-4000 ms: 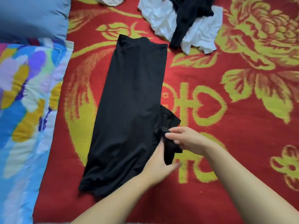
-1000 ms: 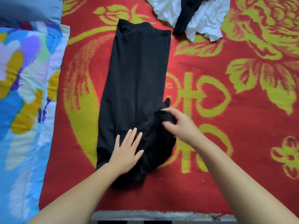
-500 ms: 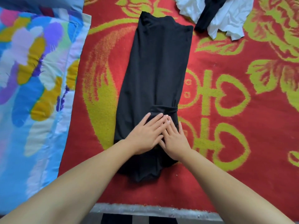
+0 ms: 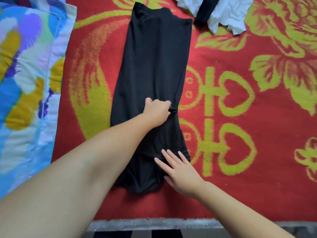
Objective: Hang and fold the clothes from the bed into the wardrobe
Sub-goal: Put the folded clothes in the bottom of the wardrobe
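The white garment [image 4: 224,13] and the dark piece [image 4: 205,12] lying across it are running off the top edge, so their shapes are hard to make out. The black garment [image 4: 154,69], folded into a long strip, is lying on the red-and-yellow blanket [image 4: 240,138], its long axis pointing away from the person. The left hand [image 4: 157,111] is curling onto its middle, fingertips hidden, seemingly gripping a fold. The right hand [image 4: 180,170] is resting flat, fingers straight, on its near end. A floral quilt [image 4: 25,83] is lying left.
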{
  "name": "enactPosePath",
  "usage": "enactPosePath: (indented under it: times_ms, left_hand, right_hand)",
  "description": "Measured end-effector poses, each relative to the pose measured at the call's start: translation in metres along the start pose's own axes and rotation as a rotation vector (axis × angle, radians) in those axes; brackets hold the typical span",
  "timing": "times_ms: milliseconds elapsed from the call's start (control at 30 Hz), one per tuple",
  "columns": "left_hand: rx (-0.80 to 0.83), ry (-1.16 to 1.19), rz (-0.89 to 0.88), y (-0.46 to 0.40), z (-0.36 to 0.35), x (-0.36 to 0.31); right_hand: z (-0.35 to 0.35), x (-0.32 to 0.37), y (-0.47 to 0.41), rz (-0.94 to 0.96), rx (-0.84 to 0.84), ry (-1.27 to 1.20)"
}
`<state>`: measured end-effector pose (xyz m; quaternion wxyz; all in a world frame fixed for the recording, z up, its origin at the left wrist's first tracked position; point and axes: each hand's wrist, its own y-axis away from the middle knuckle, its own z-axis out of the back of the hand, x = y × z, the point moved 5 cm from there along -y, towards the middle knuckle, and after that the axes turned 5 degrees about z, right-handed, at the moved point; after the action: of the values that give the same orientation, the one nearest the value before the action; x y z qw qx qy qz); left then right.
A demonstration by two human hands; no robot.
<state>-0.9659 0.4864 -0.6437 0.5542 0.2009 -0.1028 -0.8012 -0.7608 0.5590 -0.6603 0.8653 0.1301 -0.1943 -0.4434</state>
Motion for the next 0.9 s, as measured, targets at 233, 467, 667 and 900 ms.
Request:
enactPosePath:
  times_ms: [233, 467, 667, 900]
  left_hand:
    - [-0.055, 0.016, -0.077, 0.001, -0.004, 0.035]
    - [-0.065, -0.328, -0.661, 0.156, -0.053, 0.105]
    - [0.097, -0.330, -0.577, 0.211, -0.091, 0.134]
    - [0.423, -0.038, -0.522, 0.199, -0.069, 0.098]
  right_hand:
    - [-0.012, 0.005, 0.004, -0.006, 0.108, 0.092]
    - [-0.010, 0.012, 0.000, -0.033, 0.143, 0.109]
    - [-0.008, 0.021, -0.007, -0.097, 0.165, 0.033]
    - [0.009, 0.007, 0.001, -0.011, 0.147, -0.259]
